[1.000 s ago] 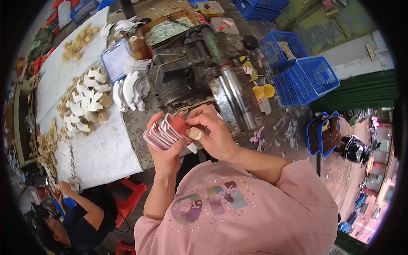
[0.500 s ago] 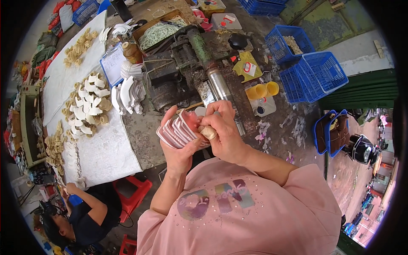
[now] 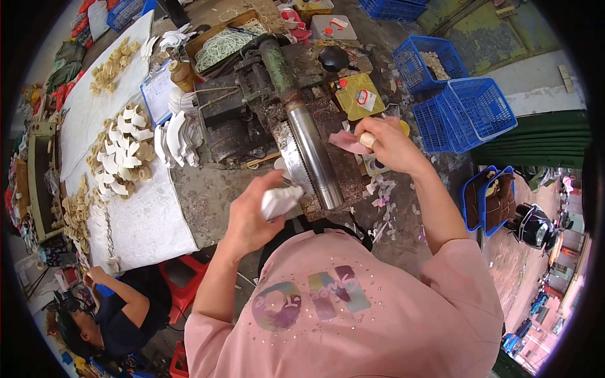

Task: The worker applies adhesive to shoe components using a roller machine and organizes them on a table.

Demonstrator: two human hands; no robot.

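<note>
Just left of the polished metal roller (image 3: pixel 313 154), I am watching the left hand (image 3: pixel 249 217) gripping a pale stack (image 3: pixel 282 203), its fingers curling partly around it. Across the roller, the right hand (image 3: pixel 396 148) is pinching a pink piece (image 3: pixel 345 141) between nearly closed fingers; the piece is jutting leftward from them, toward the roller. So the roller, with a toothed metal plate (image 3: pixel 292 157) running along its left side, is standing between the hands, and a green machine shaft (image 3: pixel 275 66) is obstructing the bench beyond. Near the right hand, a yellow container (image 3: pixel 359 96) is lying, with blue baskets (image 3: pixel 476 107) standing farther right. Leftward, I am seeing curved white pieces (image 3: pixel 179 140) leaning together beside a white cloth (image 3: pixel 157 220), which is bearing tan pieces (image 3: pixel 115 70). At lower left, a co-worker (image 3: pixel 129 321) is sitting near a red stool (image 3: pixel 186 286).
</note>
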